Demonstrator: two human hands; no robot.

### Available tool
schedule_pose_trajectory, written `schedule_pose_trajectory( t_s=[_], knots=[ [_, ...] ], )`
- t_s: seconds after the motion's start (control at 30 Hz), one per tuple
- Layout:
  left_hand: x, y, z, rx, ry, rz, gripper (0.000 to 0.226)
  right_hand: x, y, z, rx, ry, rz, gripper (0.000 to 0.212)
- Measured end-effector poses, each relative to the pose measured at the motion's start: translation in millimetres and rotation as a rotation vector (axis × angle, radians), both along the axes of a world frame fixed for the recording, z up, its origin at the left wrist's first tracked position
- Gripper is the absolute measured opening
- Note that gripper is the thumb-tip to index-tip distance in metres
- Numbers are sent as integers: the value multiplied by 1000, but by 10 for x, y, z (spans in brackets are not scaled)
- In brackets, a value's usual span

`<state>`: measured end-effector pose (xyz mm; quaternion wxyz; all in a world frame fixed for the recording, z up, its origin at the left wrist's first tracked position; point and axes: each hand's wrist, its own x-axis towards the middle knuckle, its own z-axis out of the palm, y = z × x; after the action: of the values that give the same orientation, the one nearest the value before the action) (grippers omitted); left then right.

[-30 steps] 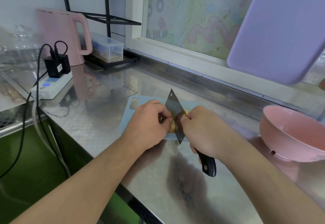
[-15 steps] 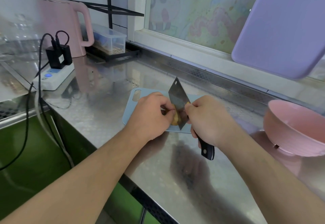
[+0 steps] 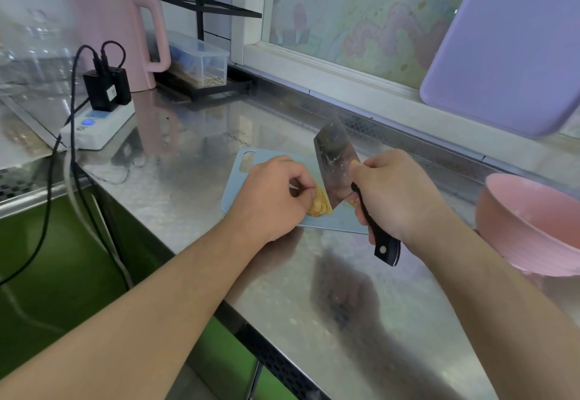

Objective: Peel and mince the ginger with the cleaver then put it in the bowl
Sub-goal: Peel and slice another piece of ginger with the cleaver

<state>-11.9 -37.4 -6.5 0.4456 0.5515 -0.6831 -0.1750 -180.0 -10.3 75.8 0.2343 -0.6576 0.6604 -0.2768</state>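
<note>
— Fingers (image 3: 306, 187) of the left hand (image 3: 273, 195) are curled down, pinching the ginger (image 3: 319, 205) against the blue cutting board (image 3: 337, 222). And the other?

— Right hand (image 3: 397, 194) is wrapped round the cleaver (image 3: 334, 165) where the blade meets the black handle, thumb up against the steel.

— What differs from a second ago?

— Then the blade leaned low across the ginger between both hands. Now its far corner stands higher above the board and the flat faces the camera more; the lower edge still touches the ginger's right side. The left hand has kept its grip, and the view has swung a little to the left.

— How does the ginger look?

— Pale yellow and lumpy, near the board's front edge, partly hidden behind the blade. A yellow bit shows by the right thumb; I cannot tell whether it is peel. Small flecks cling to the blade.

— The bowl?

— Pink bowl (image 3: 533, 227) sits on the steel counter (image 3: 314, 289) well right of the board. A pink kettle (image 3: 116, 32) and a white power strip (image 3: 100, 124) stand far left of the board, behind it.
</note>
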Motion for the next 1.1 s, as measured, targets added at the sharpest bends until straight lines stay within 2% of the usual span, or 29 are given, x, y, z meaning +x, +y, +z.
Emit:
schedule_pose_trajectory(
  t_s=[0.47,0.73,1.1],
  knots=[
    [7,-9,-3,3,-16,27,12,72,89,54,77,36,15,42],
    [-4,-6,-1,-1,-36,41,13,138,129,37,-2,209,48,38],
    [-16,19,21,-1,-47,50,10,174,153,53,-2,230,61,36]
  ],
)
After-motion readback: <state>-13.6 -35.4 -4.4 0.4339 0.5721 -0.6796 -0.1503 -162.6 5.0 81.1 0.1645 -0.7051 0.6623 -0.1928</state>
